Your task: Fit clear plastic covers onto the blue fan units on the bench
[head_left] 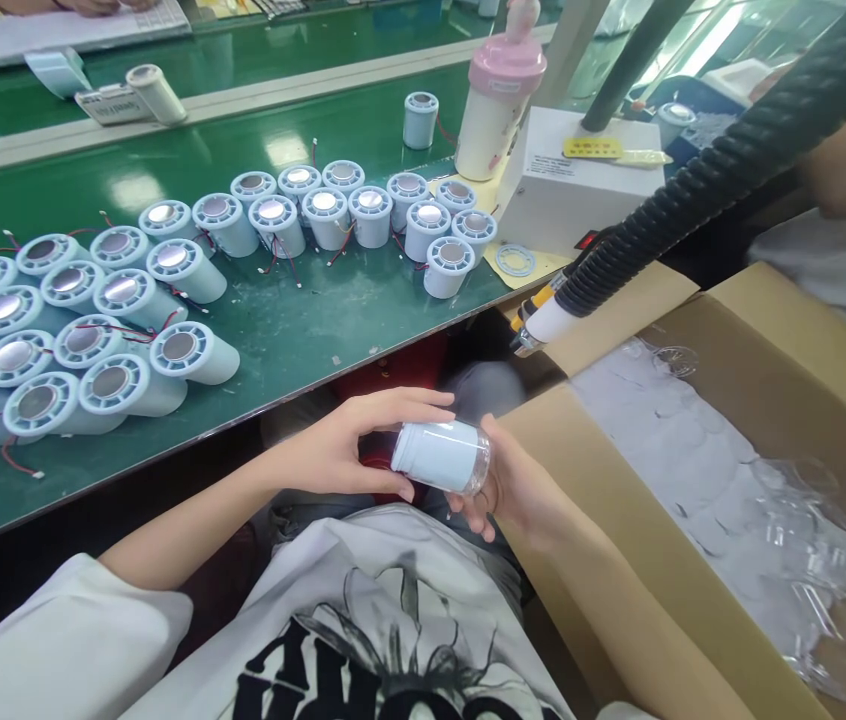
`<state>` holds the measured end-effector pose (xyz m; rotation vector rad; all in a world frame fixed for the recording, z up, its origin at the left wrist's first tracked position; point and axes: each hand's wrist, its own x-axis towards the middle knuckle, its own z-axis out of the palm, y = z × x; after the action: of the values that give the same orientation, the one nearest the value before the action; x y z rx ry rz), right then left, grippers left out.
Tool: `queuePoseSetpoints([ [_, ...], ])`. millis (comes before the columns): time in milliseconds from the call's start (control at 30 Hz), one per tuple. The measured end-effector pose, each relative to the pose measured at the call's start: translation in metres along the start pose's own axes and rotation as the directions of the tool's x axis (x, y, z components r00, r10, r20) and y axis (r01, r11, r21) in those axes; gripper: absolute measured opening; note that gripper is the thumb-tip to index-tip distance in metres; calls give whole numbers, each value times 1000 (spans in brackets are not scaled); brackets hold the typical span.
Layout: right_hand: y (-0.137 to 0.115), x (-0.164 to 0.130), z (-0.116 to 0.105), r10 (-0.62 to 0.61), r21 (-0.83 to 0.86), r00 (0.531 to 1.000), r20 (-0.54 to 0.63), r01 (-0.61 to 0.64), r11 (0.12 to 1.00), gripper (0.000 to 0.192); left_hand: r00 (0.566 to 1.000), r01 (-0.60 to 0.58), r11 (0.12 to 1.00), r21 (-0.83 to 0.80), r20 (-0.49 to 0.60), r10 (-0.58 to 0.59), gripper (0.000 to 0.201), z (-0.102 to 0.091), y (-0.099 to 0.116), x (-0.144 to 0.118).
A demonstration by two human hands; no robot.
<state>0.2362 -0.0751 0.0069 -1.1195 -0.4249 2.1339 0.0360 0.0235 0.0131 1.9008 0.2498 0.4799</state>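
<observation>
Far left, similar blue cylinders (pixel 109 385) stand grouped on the green surface (pixel 295 335). Right of them, left hand (pixel 348 445) reaches in from the left, palm facing right, thumb near and fingers far, arched about the held cylinder's left end; firm grip or loose contact, cannot tell. Held blue cylinder (pixel 434 453) lies off the surface between both hands, long axis roughly left-right, right end slightly nearer, inside a clear cup (pixel 481 462). Right hand (pixel 520 485), nearer the cup, grips it, fingers curled beneath. Right: open carton (pixel 554 465).
</observation>
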Motion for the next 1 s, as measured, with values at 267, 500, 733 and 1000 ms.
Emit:
queuePoseSetpoints([
  [267, 9, 0, -6, -81, -212, 996, 38, 87, 973, 76, 985, 164, 983, -85, -47, -169, 65, 7, 9, -3],
  [500, 13, -11, -14, -784, -731, 543, 300, 659, 178, 55, 927, 353, 898, -262, -33, -374, 63, 9, 15, -5],
  [733, 10, -16, -8, -614, -453, 785, 80, 578, 679, 43, 964, 265, 923, -280, 52, -261, 73, 3, 19, -3],
  [1000, 6, -7, -6, -510, -468, 860, -25, 441, 766, 39, 905, 414, 755, -508, 139, -402, 77, 12, 1, -7],
])
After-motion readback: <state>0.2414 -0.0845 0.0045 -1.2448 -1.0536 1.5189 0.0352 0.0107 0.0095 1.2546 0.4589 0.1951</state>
